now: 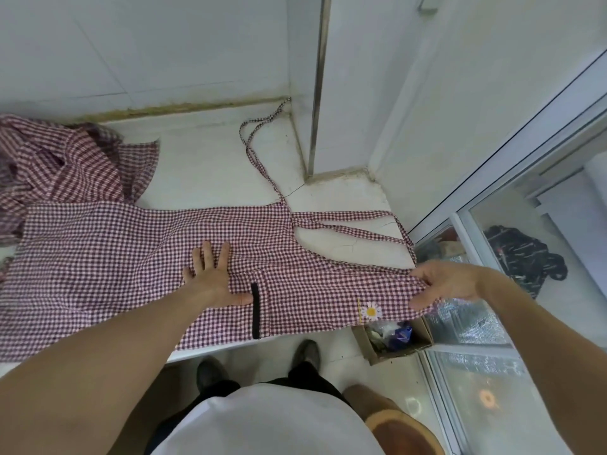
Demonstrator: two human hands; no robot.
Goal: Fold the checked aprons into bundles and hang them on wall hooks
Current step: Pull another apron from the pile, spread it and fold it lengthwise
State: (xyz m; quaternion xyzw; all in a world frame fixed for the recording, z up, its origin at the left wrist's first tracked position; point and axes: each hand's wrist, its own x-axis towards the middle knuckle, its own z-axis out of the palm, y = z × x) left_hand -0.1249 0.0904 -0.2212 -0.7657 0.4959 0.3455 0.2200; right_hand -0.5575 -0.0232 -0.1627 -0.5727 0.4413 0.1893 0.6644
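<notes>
Red-and-white checked cotton apron (pixel 108 257) spread on white counter (pixel 210 165), along its front edge.
Left hand (pixel 213 277) presses flat with straight fingers on the middle; right hand (pixel 443 284) pinches the hem at the counter's right end.

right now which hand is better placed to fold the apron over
Right hand: its fingers already pinch the apron's bib edge near the daisy patch, while the left hand lies flat, pinning the cloth.
</notes>
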